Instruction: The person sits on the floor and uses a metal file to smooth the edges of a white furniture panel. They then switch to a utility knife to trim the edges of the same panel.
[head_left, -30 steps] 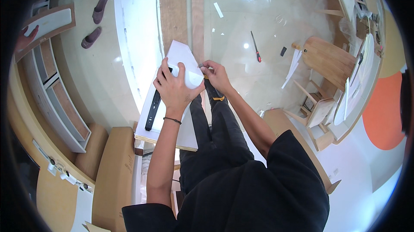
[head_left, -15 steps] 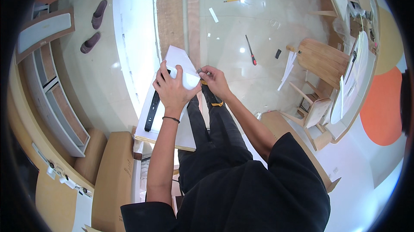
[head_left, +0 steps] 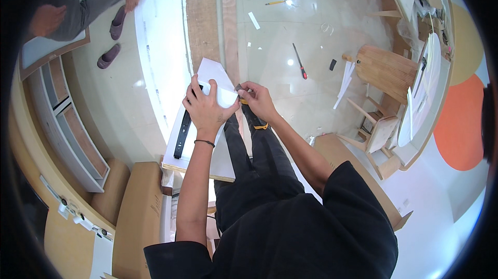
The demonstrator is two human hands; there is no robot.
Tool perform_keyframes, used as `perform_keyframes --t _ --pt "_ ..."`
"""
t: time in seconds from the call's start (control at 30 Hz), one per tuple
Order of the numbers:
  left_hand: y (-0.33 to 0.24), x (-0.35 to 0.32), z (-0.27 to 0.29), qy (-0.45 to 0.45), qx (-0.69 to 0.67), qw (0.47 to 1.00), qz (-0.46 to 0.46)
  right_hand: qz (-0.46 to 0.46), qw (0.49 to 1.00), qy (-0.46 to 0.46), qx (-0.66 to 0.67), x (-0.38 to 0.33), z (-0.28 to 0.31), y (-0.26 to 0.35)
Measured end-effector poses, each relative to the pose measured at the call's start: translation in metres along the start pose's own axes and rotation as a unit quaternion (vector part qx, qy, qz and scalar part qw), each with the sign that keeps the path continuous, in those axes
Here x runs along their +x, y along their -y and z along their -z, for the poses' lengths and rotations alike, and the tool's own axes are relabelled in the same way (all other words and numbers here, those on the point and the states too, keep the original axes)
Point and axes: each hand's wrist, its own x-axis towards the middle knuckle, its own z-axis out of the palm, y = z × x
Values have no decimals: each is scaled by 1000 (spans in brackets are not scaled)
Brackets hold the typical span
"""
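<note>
My left hand (head_left: 204,109) presses down on a white angular panel (head_left: 213,71), fingers spread over its left side and thumb near its right corner. At that right corner my right hand (head_left: 258,101) pinches a small dark grey piece (head_left: 238,87); its kind is too small to make out. Under the panel lies a white board (head_left: 207,167) with a light wooden edge, over my thigh. A long black strip (head_left: 182,134) with holes rests on this board, left of my left wrist, its far end hidden by my hand.
Brown wooden planks (head_left: 202,17) run along the floor ahead. A red-handled file-like tool (head_left: 300,62), a pencil (head_left: 276,2) and white offcuts (head_left: 253,20) lie to the right, near a wooden chair (head_left: 386,71). At the far left sits another person (head_left: 96,6), slippers (head_left: 109,56) beside.
The other person has moved further into view at the upper left. My right hand and the grey piece have shifted very slightly along the panel's corner; my left hand keeps its hold.
</note>
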Motion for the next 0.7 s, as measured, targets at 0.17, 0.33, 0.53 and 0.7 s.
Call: perform_keyframes --t 0.17,0.33,0.53,0.7 --pt "-1 1 2 -7 -3 1000 -4 10 998 -30 52 -13 0 6" --pt "-4 2 2 -16 0 1000 -13 32 967 -117 226 -22 31 -25" --pt "-4 2 -1 -21 18 999 -20 -80 986 -130 -59 33 63 -134" --pt "-4 1 -7 -34 30 999 -22 -83 981 -113 -136 99 30 -201"
